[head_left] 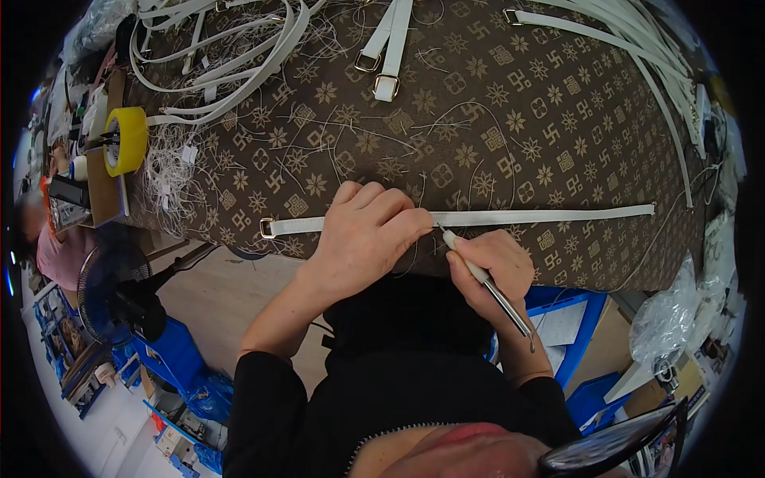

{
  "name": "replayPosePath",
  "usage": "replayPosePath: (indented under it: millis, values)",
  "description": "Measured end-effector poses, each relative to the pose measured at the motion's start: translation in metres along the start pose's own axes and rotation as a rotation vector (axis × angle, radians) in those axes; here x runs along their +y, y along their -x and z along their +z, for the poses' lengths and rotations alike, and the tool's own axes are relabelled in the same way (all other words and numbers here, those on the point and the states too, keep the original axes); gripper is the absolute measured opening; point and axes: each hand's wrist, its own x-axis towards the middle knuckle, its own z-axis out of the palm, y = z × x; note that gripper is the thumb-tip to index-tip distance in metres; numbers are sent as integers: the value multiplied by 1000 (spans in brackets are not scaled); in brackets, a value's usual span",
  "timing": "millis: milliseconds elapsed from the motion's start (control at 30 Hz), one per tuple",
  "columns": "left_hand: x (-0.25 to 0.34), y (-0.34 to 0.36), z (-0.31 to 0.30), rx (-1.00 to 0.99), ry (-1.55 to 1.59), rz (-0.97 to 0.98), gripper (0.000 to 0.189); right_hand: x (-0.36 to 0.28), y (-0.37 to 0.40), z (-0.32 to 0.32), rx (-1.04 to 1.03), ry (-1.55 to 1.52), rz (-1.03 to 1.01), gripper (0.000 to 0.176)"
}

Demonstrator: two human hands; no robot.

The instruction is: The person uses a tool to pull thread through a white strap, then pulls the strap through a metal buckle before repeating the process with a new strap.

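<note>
A white strap [550, 216] lies across the brown patterned cloth, with a metal buckle [268, 229] at its left end. My left hand [366, 231] presses on the strap left of its middle, fingers bent together over it. Just to the right, my right hand [496, 269] is closed around a pen-like tool [498, 293] with a pale front part and a metal shaft. The tool's tip meets the strap's lower edge beside my left fingertips. Whether the left fingers also pinch a thread is too small to tell.
More white straps [239, 76] and tangled threads [171, 159] lie at the upper left, near yellow tape [126, 141]. Two buckled straps [387, 86] are at the top middle, others [637, 48] at the upper right. A black fan [115, 291] stands at the left.
</note>
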Motion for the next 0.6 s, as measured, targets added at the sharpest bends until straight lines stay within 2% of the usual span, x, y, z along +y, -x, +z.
replayPosePath:
  millis: [600]
  values:
    - [1, 0, 1, 13, 17, -16, 17, -3, -2, 0, 29, 7, -3, 33]
